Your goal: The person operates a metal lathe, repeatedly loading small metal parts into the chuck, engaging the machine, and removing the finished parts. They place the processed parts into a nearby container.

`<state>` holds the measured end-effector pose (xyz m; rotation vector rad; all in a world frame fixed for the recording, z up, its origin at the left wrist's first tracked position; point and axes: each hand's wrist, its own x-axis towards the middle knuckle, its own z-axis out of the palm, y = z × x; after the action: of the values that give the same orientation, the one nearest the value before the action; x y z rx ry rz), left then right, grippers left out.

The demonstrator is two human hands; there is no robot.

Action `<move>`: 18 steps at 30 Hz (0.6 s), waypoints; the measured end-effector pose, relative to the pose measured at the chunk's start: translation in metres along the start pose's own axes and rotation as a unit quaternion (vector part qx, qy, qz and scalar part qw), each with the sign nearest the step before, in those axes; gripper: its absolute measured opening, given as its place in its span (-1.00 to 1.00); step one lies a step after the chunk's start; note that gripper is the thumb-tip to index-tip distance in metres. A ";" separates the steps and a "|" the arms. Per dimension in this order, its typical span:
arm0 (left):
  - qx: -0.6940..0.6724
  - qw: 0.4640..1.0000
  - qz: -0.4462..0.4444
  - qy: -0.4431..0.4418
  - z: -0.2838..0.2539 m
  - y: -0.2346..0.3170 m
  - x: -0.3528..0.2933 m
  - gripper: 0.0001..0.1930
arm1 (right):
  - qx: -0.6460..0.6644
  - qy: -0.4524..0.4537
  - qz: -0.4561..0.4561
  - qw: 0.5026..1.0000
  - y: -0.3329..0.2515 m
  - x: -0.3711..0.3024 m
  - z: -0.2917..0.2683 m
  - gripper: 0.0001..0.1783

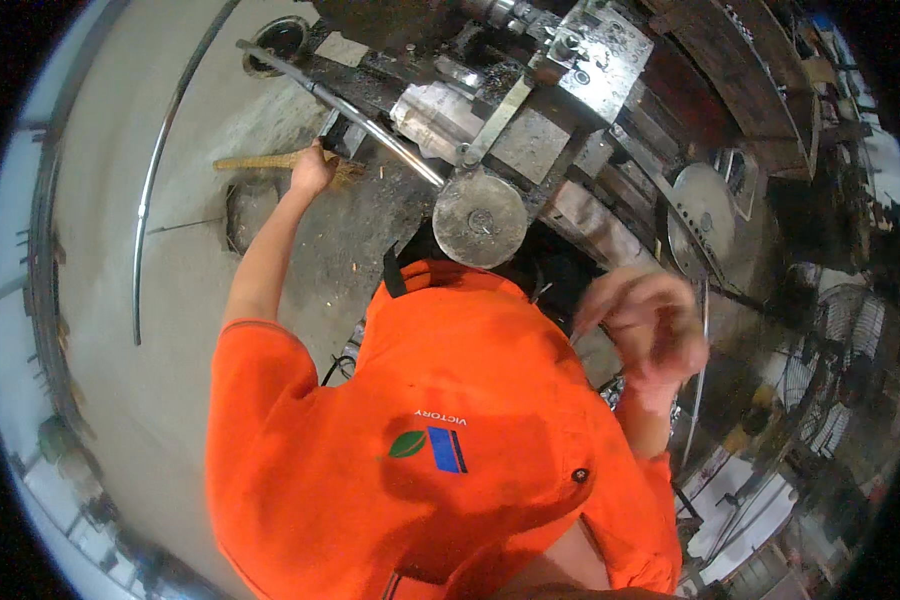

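Note:
My left hand (312,171) is stretched forward with its fingers closed, by the dark front edge of an oily machine. A straw broom (255,162) shows on both sides of this hand, its tan handle to the left and its bristles to the right. Whether the fingers grip the broom or the dark metal edge (342,137) beyond it cannot be made out. My right hand (645,325) is raised at the right of my orange shirt, its fingers bent and smeared by motion. Nearest to it is the dark space below the machine; nothing in it can be made out.
A round metal handwheel (480,221) stands close before my body. A long steel bar (370,130) slants across the machine. A white-wrapped block (436,120) and a metal tool post (600,65) sit on top. Another disc (701,220) is at the right. A thin pipe (153,180) runs at the left.

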<state>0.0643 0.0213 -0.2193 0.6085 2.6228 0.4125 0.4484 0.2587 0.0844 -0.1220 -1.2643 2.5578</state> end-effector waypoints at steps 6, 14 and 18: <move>-0.065 0.994 0.011 -0.089 -0.016 -0.004 -0.021 -0.64 | -0.060 -0.263 0.295 0.917 0.043 0.073 0.090 -0.27; -0.161 0.972 -0.077 -0.156 0.021 -0.075 -0.050 -0.75 | 0.186 -0.300 0.226 0.908 0.056 0.062 0.074 -0.34; -0.153 0.970 -0.044 -0.183 0.011 -0.075 -0.052 -0.76 | -0.290 -0.333 -0.011 0.897 0.076 0.079 0.066 -0.36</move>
<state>0.0853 -0.0656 -0.2395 0.4176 2.1693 0.6012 0.3439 0.1876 0.0688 0.7030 -2.2220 2.1669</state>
